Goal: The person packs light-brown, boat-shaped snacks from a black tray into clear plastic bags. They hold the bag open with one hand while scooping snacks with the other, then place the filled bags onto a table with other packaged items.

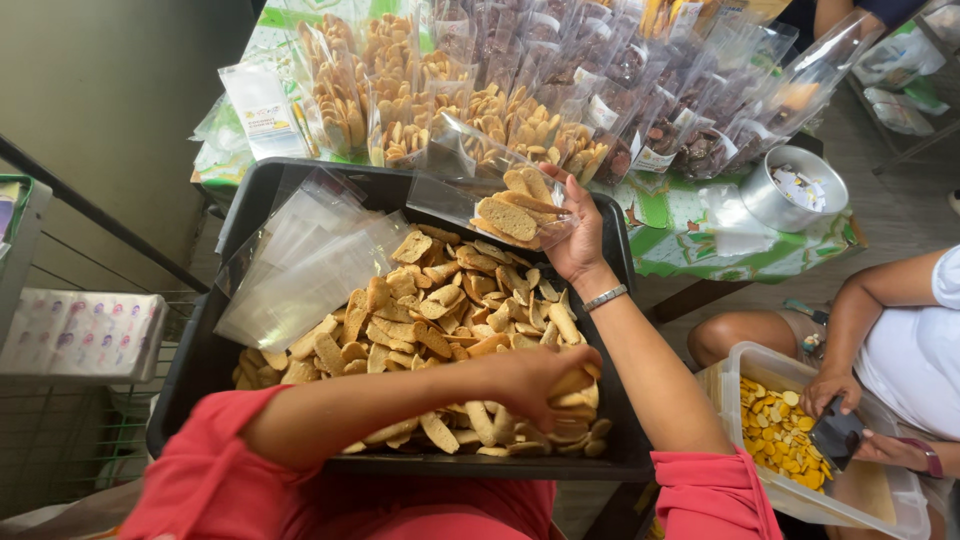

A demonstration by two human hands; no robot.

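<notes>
Red sleeves frame both forearms, which cross over a black tray (200, 350) heaped with toasted bread slices (440, 310). The left hand (545, 385) reaches across to the near right part of the heap, fingers curled shut around a few slices, knuckles up. The right hand (575, 235), a metal bracelet at its wrist, is raised above the tray's far edge, palm toward the camera, and grips a clear plastic bag (490, 195) partly filled with slices; its fingers are closed on the bag's lower side. A stack of empty clear bags (300, 265) lies on the tray's left part. Beyond the tray, rows of filled bags (520, 90) stand on a green-covered table (690, 225); their contents blur toward the top. At right, another person's hands (840, 410), partly cut off, hold a dark scoop over a clear bin (890, 500) of yellow chips (780, 430). A metal bowl (795, 190) sits on the table.
</notes>
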